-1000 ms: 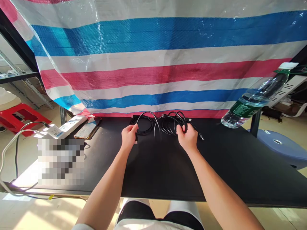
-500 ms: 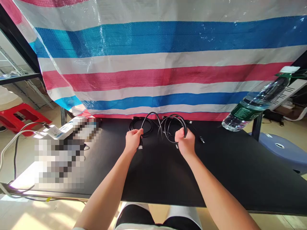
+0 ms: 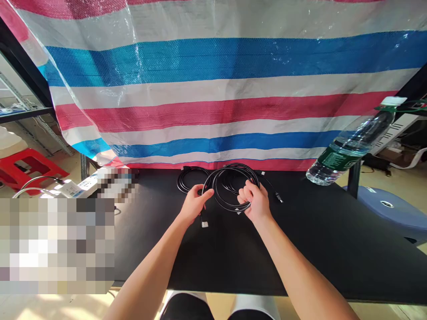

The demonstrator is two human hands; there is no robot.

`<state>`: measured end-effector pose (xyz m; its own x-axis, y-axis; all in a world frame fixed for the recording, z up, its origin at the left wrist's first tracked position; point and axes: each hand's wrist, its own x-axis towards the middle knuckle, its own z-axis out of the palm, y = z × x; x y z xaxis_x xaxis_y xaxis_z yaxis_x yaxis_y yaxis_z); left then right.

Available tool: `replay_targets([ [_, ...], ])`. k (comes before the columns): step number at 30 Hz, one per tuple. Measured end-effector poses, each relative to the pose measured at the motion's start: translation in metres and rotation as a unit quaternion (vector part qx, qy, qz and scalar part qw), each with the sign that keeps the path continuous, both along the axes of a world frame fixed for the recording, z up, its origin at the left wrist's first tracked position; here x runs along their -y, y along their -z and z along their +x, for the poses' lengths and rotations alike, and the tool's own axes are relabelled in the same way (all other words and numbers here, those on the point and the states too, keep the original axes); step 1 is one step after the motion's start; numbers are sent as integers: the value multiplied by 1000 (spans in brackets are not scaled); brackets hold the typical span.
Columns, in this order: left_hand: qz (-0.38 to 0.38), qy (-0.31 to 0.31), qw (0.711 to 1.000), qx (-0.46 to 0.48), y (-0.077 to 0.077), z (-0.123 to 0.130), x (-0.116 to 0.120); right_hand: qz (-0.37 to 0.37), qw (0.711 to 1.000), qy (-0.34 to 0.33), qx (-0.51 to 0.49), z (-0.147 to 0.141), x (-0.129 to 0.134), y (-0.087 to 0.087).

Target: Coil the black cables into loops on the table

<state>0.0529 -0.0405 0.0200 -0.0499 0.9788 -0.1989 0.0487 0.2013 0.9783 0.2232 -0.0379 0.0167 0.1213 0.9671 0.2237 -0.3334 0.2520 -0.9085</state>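
A coiled black cable (image 3: 230, 208) is stretched between my two hands above the black table. My left hand (image 3: 193, 205) grips its left side between thumb and fingers, with a light-coloured plug end (image 3: 204, 224) hanging just below. On the right side of the loops, my right hand (image 3: 255, 200) is closed around the strands. Behind my left hand lies another coiled black cable (image 3: 187, 169). More black loops sit behind the held coil, partly hidden by it. A cable plug (image 3: 279, 197) rests on the table to the right of my right hand.
Striped plastic sheeting (image 3: 213, 104) hangs along the back edge of the black table (image 3: 316, 249). A tilted water bottle (image 3: 340, 155) is at the right. White power strips (image 3: 75, 189) lie at the left, beside a pixelated area. Stools stand on both sides.
The loops between my hands have closed up into a rounder coil. My left hand has moved right and slightly nearer, its thumb now across the cable. The right hand has shifted slightly.
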Motion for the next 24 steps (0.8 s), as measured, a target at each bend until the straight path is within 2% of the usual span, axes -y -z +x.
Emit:
replay_targets([
  [2, -30, 56, 997, 53, 1, 8, 4, 0, 999, -52, -3, 1, 1, -1],
  [4, -33, 77, 993, 81, 2, 14, 7, -14, 997, -80, 4, -2, 1, 2],
  [7, 15, 41, 997, 63, 6, 15, 4, -64, 995, -56, 49, -9, -1, 9],
  [10, 71, -30, 997, 3, 8, 7, -2, -102, 979, 18, 175, -12, -4, 16],
  [13, 102, -89, 989, -65, 5, -3, -6, -52, 938, 71, 334, -12, -5, 21],
  [16, 101, -110, 983, -105, -1, -12, -8, -26, 878, 108, 466, -14, -4, 27],
  [20, 105, -128, 977, -138, -4, -19, -11, -44, 809, 130, 572, -26, -6, 34],
  [24, 115, -141, 968, -171, 0, -28, -17, -99, 750, 122, 642, -42, -8, 25],
])
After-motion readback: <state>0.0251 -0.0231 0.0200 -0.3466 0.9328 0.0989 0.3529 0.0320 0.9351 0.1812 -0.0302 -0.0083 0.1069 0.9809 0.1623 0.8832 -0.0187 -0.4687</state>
